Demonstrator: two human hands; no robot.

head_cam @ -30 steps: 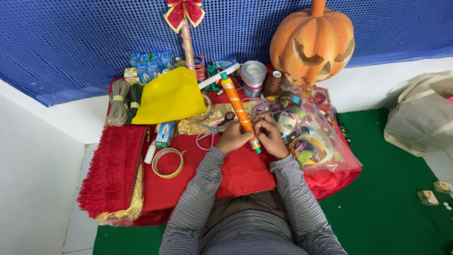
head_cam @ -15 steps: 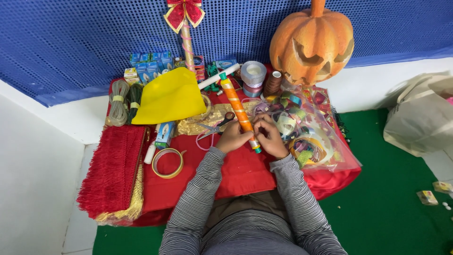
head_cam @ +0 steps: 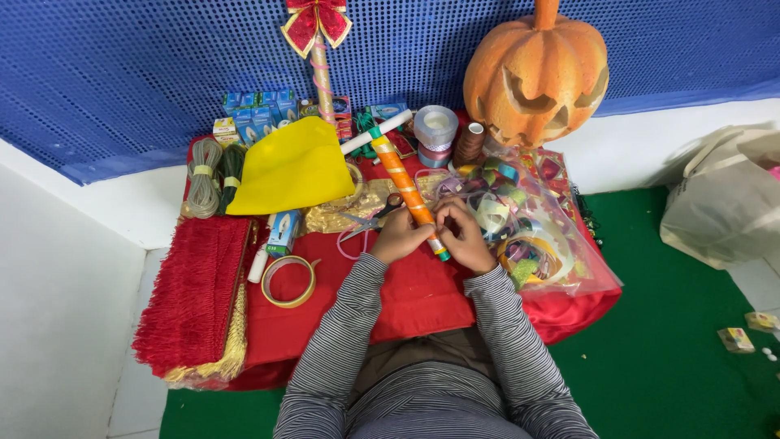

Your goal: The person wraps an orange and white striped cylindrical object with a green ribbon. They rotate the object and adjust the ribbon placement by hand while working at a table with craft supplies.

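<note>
An orange-wrapped stick (head_cam: pixel 404 184) with a white crossbar (head_cam: pixel 375 132) at its far end lies on the red cloth (head_cam: pixel 414 297). Its near end has a green tip. My left hand (head_cam: pixel 400 236) grips the stick's near end from the left. My right hand (head_cam: pixel 465 236) closes on the same end from the right, fingers pinched at the wrapping. Scissors (head_cam: pixel 370 220) lie just left of my left hand.
A yellow sheet (head_cam: pixel 292 169), tape roll (head_cam: pixel 288 280), glue stick (head_cam: pixel 258 266), red fringe (head_cam: pixel 192 297), twine bundles (head_cam: pixel 205 176) and small blue boxes (head_cam: pixel 258 107) lie left. A clear bag of ribbon rolls (head_cam: pixel 528 232), silver ribbon spool (head_cam: pixel 435 128), carved pumpkin (head_cam: pixel 536 71) and bow-topped stick (head_cam: pixel 318 41) stand behind and right.
</note>
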